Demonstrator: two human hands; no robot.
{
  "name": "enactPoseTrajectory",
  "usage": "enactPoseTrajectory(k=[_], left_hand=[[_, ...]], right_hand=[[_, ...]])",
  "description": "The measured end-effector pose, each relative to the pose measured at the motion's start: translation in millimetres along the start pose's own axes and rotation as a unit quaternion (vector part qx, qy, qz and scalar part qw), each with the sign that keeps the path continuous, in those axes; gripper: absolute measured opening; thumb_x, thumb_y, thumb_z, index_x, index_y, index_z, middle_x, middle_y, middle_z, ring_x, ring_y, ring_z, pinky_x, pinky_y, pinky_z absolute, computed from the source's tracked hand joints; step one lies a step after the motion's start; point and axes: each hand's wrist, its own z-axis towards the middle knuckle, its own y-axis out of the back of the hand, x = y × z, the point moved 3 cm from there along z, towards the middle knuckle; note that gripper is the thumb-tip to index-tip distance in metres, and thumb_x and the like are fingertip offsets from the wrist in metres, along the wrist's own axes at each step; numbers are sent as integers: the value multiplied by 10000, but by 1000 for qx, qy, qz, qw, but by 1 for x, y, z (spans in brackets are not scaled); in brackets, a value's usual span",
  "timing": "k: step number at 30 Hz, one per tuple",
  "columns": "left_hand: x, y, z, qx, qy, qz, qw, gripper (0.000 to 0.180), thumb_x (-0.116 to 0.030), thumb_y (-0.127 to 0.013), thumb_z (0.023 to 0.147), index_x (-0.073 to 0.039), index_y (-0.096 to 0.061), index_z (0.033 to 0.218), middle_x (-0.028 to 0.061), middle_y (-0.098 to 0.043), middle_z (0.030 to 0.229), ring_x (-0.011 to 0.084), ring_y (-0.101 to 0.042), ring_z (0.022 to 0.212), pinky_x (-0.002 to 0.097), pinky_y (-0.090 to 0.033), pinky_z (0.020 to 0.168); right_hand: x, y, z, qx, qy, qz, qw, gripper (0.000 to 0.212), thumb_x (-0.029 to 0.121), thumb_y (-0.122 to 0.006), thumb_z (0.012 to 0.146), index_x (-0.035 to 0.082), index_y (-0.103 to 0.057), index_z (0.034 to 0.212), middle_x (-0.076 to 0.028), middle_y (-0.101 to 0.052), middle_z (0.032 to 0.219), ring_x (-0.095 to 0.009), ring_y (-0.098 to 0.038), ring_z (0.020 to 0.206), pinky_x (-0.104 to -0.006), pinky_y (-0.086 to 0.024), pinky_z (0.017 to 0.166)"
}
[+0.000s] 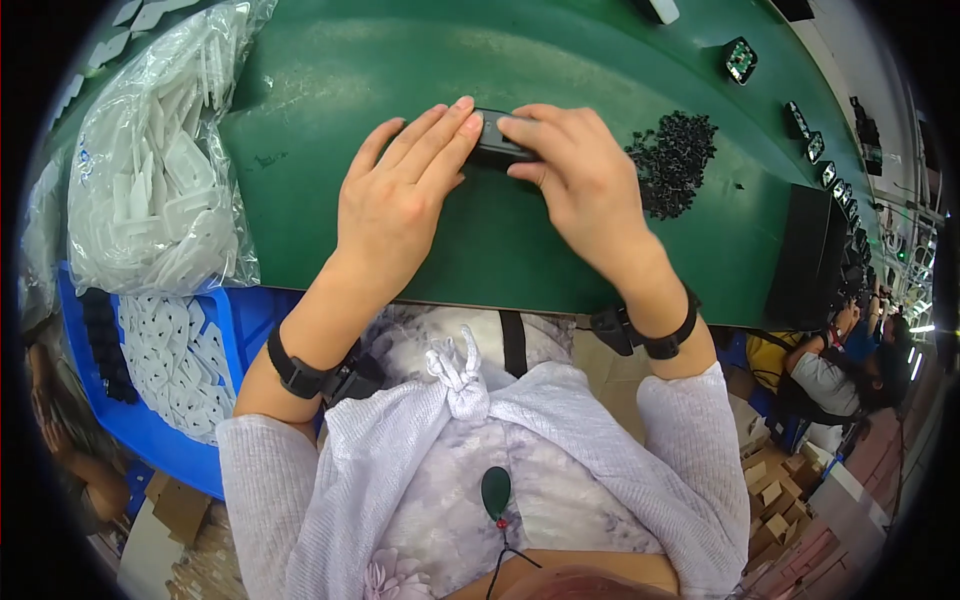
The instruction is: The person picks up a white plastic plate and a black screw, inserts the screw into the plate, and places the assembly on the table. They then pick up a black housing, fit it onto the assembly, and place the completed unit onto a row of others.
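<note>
A small dark grey plastic housing (498,140) with rounded ends is held just above or on the green tabletop, between my two hands. My left hand (402,200) has its fingers mostly stretched, index and middle fingertips pressed on the housing's left end, the thumb tucked below. From the other side, my right hand (590,175) grips the right end, forefinger on top and thumb at the near edge. The fingers cover both ends of the housing. Just right of my right hand lies a pile of small black parts (675,160).
At the left, a clear plastic bag (160,180) of white plastic pieces lies on the green table (340,60). Below it is a blue bin (150,430) with white parts (170,360). A black panel (805,255) stands at the right, several housings with circuit boards (740,62) beyond.
</note>
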Motion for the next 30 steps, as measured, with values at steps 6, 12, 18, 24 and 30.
enactPoseTrajectory(k=[6, 12, 18, 24, 30], left_hand=[[5, 2, 26, -71, -1, -62, 996, 380, -104, -686, 786, -20, -601, 1147, 123, -657, 1072, 229, -634, 962, 336, -492, 828], [-4, -9, 19, 35, 297, -569, 766, 286, -163, -648, 898, 63, -600, 1066, 94, -685, 877, 120, -648, 760, 244, -497, 669], [-20, -17, 20, 33, 283, -616, 734, 265, -149, -615, 921, 45, -596, 1101, 82, -674, 933, 119, -633, 816, 231, -493, 697], [-6, -21, 21, -17, 256, -570, 781, 313, -135, -546, 961, 18, -510, 1231, 92, -644, 1036, 113, -605, 860, 229, -490, 721], [1, -25, 8, -40, 267, -557, 785, 264, -121, -538, 962, 3, -533, 1195, 74, -632, 1032, 108, -594, 852, 225, -493, 721]], right_hand=[[-26, 10, 13, 60, -200, 385, 899, 421, 81, -651, 869, 63, -558, 1279, -79, -611, 1149, -169, -573, 1048, -281, -453, 910], [-8, 10, 1, -3, -175, 486, 856, 546, 134, -663, 880, 40, -438, 1368, -116, -583, 1206, -178, -551, 1107, -303, -423, 966], [-9, 22, 0, -65, -166, 407, 896, 448, 140, -698, 854, 48, -537, 1262, -55, -626, 1094, -132, -575, 981, -275, -458, 873], [-63, 62, 33, -115, -133, 289, 941, 437, 122, -699, 844, 75, -565, 1257, -54, -643, 1045, -122, -589, 905, -266, -489, 810], [-106, 46, 105, -77, -118, 154, 978, 293, 98, -671, 852, 19, -583, 1120, -105, -664, 1008, -148, -618, 875, -269, -501, 788]])
